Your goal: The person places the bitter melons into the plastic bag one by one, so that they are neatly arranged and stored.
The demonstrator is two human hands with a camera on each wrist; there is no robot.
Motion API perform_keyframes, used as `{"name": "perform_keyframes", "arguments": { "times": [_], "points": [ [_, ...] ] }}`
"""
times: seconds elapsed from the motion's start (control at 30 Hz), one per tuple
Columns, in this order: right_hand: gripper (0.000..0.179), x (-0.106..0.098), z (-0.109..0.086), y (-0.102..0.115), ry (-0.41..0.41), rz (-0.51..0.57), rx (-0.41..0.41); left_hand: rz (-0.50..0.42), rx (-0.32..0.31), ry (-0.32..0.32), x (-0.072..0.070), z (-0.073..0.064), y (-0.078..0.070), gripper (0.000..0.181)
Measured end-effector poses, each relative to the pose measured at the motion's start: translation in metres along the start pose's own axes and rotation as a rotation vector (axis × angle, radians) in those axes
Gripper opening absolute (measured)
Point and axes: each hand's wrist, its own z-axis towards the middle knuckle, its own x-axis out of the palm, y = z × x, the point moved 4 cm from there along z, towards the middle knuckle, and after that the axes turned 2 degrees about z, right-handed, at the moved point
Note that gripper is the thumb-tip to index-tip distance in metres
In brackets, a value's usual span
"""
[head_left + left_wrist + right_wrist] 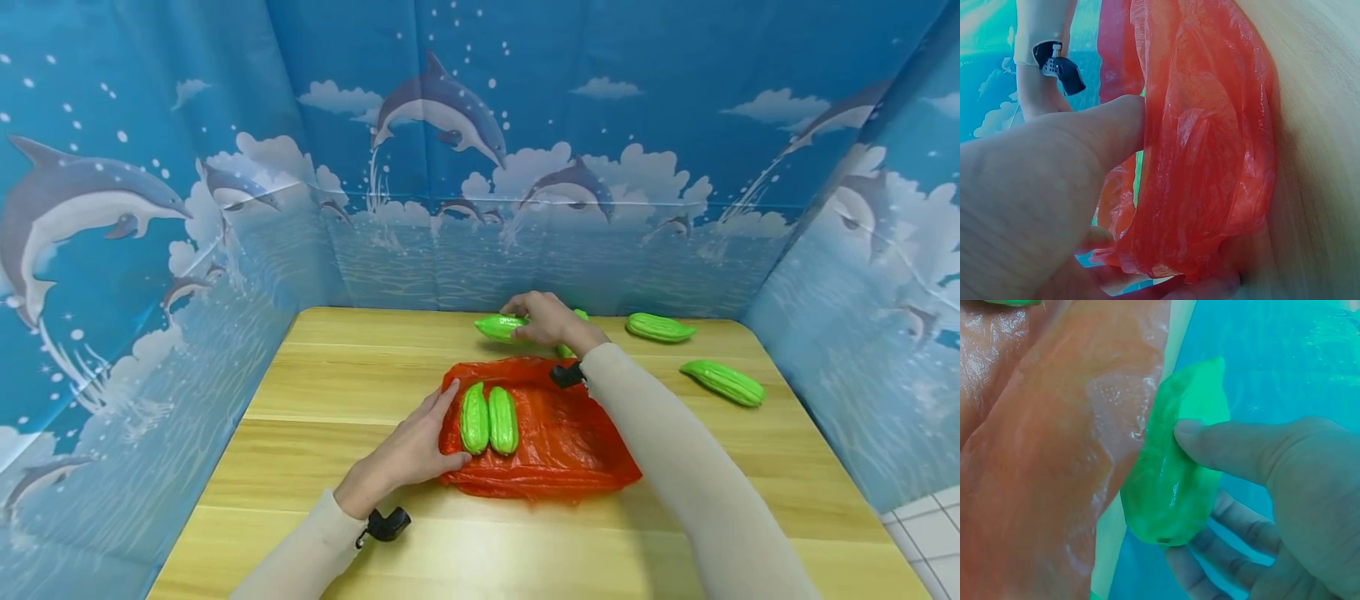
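Note:
A red plastic bag [558, 425] lies spread open on the table, with two ridged green bitter melons [502, 421] side by side in its left part. My left hand [408, 442] holds the bag's left side. In the left wrist view its thumb [1119, 128] hooks over the rim, and the other fingers lie along the outside of the red plastic. Beyond the far rim, my right hand [551, 321] grips another bitter melon [1175, 469] between thumb and fingers. One more bitter melon [566, 351] is partly hidden behind the right wrist.
Two bitter melons lie on the wooden table [337, 375] to the right: one melon [660, 327] near the back edge, another melon [723, 383] closer in. Blue dolphin-print sheets [465, 250] stand along the table's back and sides.

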Motion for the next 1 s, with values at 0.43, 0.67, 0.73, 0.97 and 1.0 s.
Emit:
{"name": "perform_keyframes", "arguments": {
  "times": [0.43,0.67,0.73,0.97,1.0],
  "points": [
    [0.048,-0.010,-0.020,0.010,-0.056,-0.005,-0.029,0.004,-0.026,-0.004,0.000,0.001,0.003,0.119],
    [0.048,-0.013,-0.033,0.011,-0.068,-0.006,-0.039,0.000,-0.030,-0.012,0.001,0.001,0.002,0.120],
    [0.048,-0.013,-0.037,0.011,-0.072,-0.008,-0.041,0.001,-0.029,-0.011,0.000,0.001,0.001,0.120],
    [0.047,-0.015,-0.047,0.009,-0.100,-0.021,-0.054,0.008,-0.024,-0.007,-0.001,0.001,-0.003,0.120],
    [0.048,-0.015,-0.048,0.009,-0.103,-0.023,-0.056,0.009,-0.023,-0.005,-0.001,0.002,-0.003,0.120]
  ]
}}
